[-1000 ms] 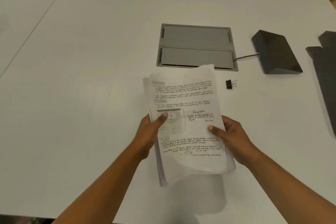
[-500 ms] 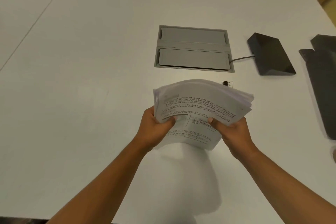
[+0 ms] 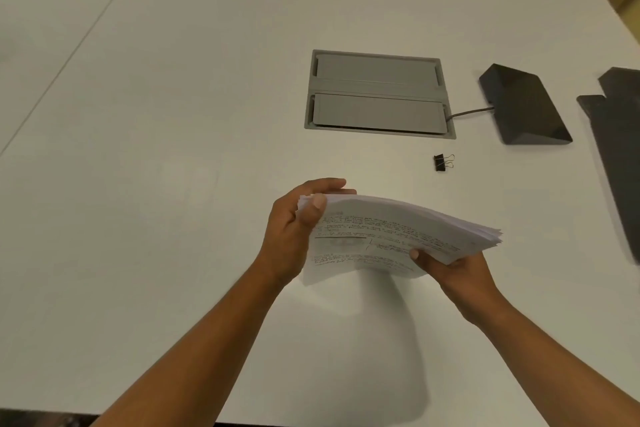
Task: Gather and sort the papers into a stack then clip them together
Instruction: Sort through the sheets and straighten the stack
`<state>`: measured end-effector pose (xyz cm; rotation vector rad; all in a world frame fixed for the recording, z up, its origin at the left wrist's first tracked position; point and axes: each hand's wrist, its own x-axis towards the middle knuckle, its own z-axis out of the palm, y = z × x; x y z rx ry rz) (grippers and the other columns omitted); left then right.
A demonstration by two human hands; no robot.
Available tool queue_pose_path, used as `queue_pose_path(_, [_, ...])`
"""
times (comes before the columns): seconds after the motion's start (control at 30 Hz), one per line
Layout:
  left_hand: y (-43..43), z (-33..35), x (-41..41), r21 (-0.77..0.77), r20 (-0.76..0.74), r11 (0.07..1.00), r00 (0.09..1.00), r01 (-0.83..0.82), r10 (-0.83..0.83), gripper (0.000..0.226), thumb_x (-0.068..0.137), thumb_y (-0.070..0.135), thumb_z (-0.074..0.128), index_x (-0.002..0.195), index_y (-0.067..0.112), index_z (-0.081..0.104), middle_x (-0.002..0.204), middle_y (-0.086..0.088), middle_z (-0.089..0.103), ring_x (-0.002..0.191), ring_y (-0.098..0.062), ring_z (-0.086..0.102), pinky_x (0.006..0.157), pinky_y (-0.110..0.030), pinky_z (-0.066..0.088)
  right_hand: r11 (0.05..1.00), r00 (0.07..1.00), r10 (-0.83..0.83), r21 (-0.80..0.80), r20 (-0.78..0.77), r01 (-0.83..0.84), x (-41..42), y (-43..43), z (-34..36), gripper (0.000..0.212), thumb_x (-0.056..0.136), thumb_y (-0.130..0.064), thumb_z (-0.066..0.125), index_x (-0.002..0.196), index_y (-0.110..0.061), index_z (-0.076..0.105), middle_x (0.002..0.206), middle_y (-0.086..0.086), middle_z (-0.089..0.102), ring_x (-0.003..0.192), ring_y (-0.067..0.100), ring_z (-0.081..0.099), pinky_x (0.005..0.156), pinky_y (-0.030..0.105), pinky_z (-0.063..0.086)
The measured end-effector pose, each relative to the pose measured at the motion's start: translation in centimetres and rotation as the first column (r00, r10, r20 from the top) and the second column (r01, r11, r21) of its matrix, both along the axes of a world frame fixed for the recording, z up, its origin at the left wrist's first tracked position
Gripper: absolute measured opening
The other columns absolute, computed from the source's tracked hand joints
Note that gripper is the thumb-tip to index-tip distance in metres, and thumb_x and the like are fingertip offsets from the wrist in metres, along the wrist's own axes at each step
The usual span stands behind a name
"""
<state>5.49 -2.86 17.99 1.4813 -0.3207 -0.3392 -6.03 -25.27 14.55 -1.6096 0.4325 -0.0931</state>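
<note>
Two bare hands held a thick stack of papers (image 3: 398,236) in the air above the white worktop (image 3: 173,149), near its front edge. The left hand (image 3: 298,229) gripped the stack at its left end, thumb pressed on the top sheet near the corner and the fingers curled behind the far edge, so its grip was closed on the paper. The right hand (image 3: 453,270) held the near right part of the stack from below, its thumb tip resting on the top sheet and the rest of the hand under the pile; that grip too was closed on the paper. The stack bowed upward in the middle and fanned slightly at its right end, where the sheet edges showed as separate layers. The top page carried lines of handwriting and a small diagram, too blurred to read. A soft shadow of the stack lay on the worktop below and toward the viewer.

Beyond the stack and a little to the right, a black binder clip (image 3: 442,162) lay on the worktop with its wire handles pointing right, apart from both hands and from the paper. Farther back sat a grey recessed cable box (image 3: 379,94) with two closed flaps. A cable (image 3: 471,112) ran from its right side to a dark wedge-shaped device (image 3: 523,106). At the right edge lay a dark flat object (image 3: 620,135), cut off by the frame.
</note>
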Motion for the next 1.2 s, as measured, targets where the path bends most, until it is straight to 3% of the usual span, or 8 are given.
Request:
queue_pose_path(0.1, [0.4, -1.3, 0.1, 0.116, -0.075, 0.992, 0.996, 0.056, -0.047, 0.024, 0.083, 0.029, 0.076, 0.106, 0.032, 0.071, 0.106, 0.013, 0.075, 0.098, -0.014, 0.071, 0.081, -0.032, 0.061, 0.999, 0.999, -0.011, -0.034, -0.033, 0.01, 0.1, 0.1, -0.7, 0.046, 0.083, -0.002, 0.073, 0.112, -0.036, 0.062, 0.1, -0.021, 0.074, 0.097, 0.0, 0.069, 0.072, 0.016, 0.056])
queue_pose_path(0.3, [0.1, -3.5, 0.1, 0.169, -0.072, 0.985, 0.997, 0.037, -0.025, 0.029, 0.088, 0.016, 0.072, 0.091, 0.045, 0.075, 0.096, 0.003, 0.079, 0.09, -0.016, 0.075, 0.081, -0.049, 0.061, 0.985, 0.996, -0.089, -0.145, 0.005, 0.089, 0.9, 1.1, -0.6, 0.032, 0.084, -0.013, 0.073, 0.104, -0.037, 0.067, 0.098, -0.026, 0.074, 0.094, -0.003, 0.07, 0.071, 0.02, 0.06])
queue_pose_path(0.37, [-0.5, -3.1, 0.4, 0.127, -0.046, 0.992, 0.999, 0.011, -0.005, 0.039, 0.088, 0.011, 0.072, 0.089, 0.05, 0.075, 0.094, 0.011, 0.079, 0.089, -0.013, 0.075, 0.079, -0.04, 0.062, 0.984, 0.992, -0.117, -0.125, 0.053, 0.123, 1.7, 0.8, -0.3, 0.03, 0.084, -0.012, 0.073, 0.098, -0.037, 0.067, 0.091, -0.031, 0.073, 0.089, -0.008, 0.07, 0.068, 0.017, 0.059])
queue_pose_path(0.47, [-1.8, -2.7, 0.9, 0.074, -0.002, 0.997, 1.0, -0.012, 0.012, 0.042, 0.085, 0.008, 0.074, 0.1, 0.047, 0.073, 0.101, 0.01, 0.078, 0.099, -0.009, 0.072, 0.083, -0.029, 0.06, 0.991, 0.987, -0.089, -0.083, 0.138, 0.101, 2.8, -0.2, 0.0, 0.036, 0.082, -0.009, 0.076, 0.104, -0.037, 0.07, 0.102, -0.019, 0.075, 0.101, 0.005, 0.07, 0.075, 0.024, 0.059])
queue_pose_path(0.73, [-5.2, -5.6, 1.7, 0.129, -0.032, 0.99, 0.998, -0.056, 0.06, 0.04, 0.088, 0.01, 0.071, 0.113, 0.042, 0.069, 0.112, 0.0, 0.074, 0.107, -0.019, 0.069, 0.091, -0.049, 0.057, 0.997, 0.989, -0.012, 0.078, 0.15, 0.0, 4.8, -2.5, -2.6, 0.047, 0.076, -0.015, 0.072, 0.109, -0.048, 0.066, 0.112, -0.006, 0.072, 0.11, 0.016, 0.067, 0.086, 0.038, 0.059])
queue_pose_path(0.9, [-5.5, -6.6, 2.8, 0.081, 0.017, 0.993, 0.996, -0.088, 0.087, 0.037, 0.09, 0.001, 0.067, 0.125, 0.012, 0.065, 0.114, -0.009, 0.072, 0.109, -0.026, 0.068, 0.087, -0.044, 0.059, 0.999, 0.993, 0.006, 0.047, 0.122, -0.012, 5.2, -4.2, -3.8, 0.04, 0.082, -0.015, 0.074, 0.117, -0.031, 0.063, 0.108, -0.016, 0.073, 0.107, 0.005, 0.067, 0.08, 0.019, 0.056])
queue_pose_path(1.03, [-5.4, -8.3, 3.3, 0.084, -0.058, 0.992, 0.993, -0.096, 0.101, 0.043, 0.085, 0.004, 0.074, 0.114, 0.036, 0.07, 0.111, 0.003, 0.074, 0.106, -0.016, 0.07, 0.085, -0.038, 0.06, 0.999, 0.998, 0.014, -0.041, 0.055, -0.012, 6.1, -4.2, -4.7, 0.04, 0.081, -0.01, 0.072, 0.111, -0.034, 0.06, 0.1, -0.031, 0.071, 0.099, -0.008, 0.066, 0.076, 0.009, 0.052])
queue_pose_path(1.2, [-5.2, -10.3, 5.1, 0.191, -0.129, 0.981, 0.989, -0.046, 0.071, 0.035, 0.088, 0.013, 0.072, 0.113, 0.038, 0.069, 0.115, 0.01, 0.074, 0.105, -0.008, 0.069, 0.089, -0.036, 0.059, 0.99, 1.0, 0.02, -0.141, -0.021, -0.023, 7.4, -3.5, -6.9, 0.043, 0.086, -0.008, 0.07, 0.113, -0.039, 0.057, 0.1, -0.036, 0.067, 0.097, -0.018, 0.06, 0.074, 0.003, 0.048])
